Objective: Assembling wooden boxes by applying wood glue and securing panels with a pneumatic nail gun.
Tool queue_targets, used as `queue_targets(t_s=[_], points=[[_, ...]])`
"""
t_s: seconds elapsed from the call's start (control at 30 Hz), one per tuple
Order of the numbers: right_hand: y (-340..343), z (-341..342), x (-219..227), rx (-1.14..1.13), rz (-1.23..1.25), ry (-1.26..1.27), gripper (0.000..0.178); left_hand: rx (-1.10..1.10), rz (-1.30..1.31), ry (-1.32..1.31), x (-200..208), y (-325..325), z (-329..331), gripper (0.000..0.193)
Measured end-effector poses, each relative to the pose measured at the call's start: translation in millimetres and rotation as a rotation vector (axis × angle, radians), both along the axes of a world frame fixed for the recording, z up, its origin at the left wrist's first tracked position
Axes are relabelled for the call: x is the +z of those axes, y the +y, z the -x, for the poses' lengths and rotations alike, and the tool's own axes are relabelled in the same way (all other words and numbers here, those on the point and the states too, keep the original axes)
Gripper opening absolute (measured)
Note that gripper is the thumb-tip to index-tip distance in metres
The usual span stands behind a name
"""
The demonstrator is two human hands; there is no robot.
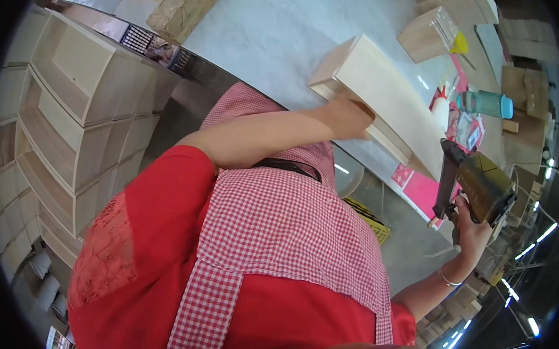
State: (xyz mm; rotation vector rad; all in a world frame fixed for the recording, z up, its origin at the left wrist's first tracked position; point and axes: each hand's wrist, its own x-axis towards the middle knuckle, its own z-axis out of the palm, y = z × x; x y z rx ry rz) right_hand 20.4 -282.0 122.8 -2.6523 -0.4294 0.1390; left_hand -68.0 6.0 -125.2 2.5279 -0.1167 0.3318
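Observation:
A long pale wooden box [386, 81] lies at a slant on the work table, with an open side toward me. My left hand [351, 116] is at its near edge, slightly blurred; the fingers curl over the rim, and their tips are hidden inside. Raised at the right, my right hand [471, 227] is wrapped round the handle of a nail gun [482, 184], dark with a yellowish-brown body. The tool's nose stands close to the right end of the box, and I cannot tell whether they touch.
Tall stacks of wooden drawer boxes [120, 88] stand at my left. On the table's right lie a white glue bottle [441, 110], a teal water bottle [483, 104], a yellow funnel [459, 43], pink sheets [421, 194] and a smaller wooden box [429, 35].

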Motion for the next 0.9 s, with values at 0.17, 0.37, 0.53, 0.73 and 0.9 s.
queue_targets(t_s=[0.17,0.37,0.53,0.73,0.9], points=[[10,-3,-1,0.178,-0.105,-0.131,0.036,-0.321,0.306,0.009,54,44,65,0.039],[38,-8,11,0.188,0.050,-0.012,0.045,0.031,0.830,0.021,79,137,95,0.070],[85,-28,6,0.338,-0.013,-0.062,0.036,0.000,0.661,-0.077,68,147,57,0.091],[148,-33,15,0.330,0.077,0.071,0.044,-0.126,0.724,0.003,53,140,35,0.106],[178,-24,15,0.390,0.187,0.136,0.035,-0.161,0.796,-0.001,50,141,32,0.104]])
